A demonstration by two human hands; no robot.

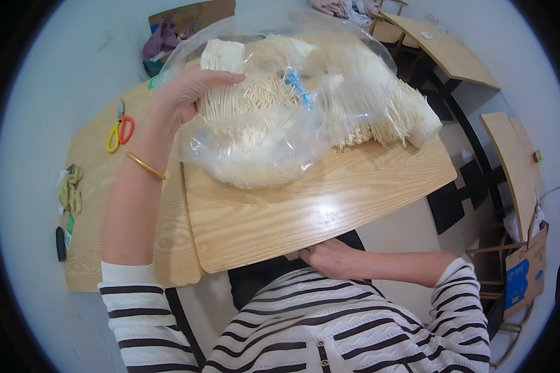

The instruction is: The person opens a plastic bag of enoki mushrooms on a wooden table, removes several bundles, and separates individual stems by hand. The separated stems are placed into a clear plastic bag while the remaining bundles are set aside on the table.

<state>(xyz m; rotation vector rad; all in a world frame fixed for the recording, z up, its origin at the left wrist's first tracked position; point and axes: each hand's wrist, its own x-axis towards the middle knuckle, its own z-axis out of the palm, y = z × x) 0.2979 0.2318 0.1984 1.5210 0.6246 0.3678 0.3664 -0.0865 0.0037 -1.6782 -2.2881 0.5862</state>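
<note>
My left hand (pixel 191 91) grips a pale bundle of what look like enoki mushrooms (pixel 222 56), its flat, dense end upward and its thin stems hanging down. Beneath it a clear plastic bag (pixel 256 168) lies open on the wooden table (pixel 317 200), with loose stems (pixel 270 95) inside. More bunches (pixel 373 88) fill the right part of the bag, and one thick root end (pixel 427 123) pokes out past the table's right side. My right hand (pixel 333 261) is low at the table's front edge, close to my lap; its fingertips are hidden.
Scissors (pixel 120 128) with one yellow and one red handle lie on the left tabletop. Farther left are yellowish gloves (pixel 71 189) and a black object (pixel 60 244). A cardboard box (pixel 525 272) stands at right, near other wooden tables (pixel 448 49).
</note>
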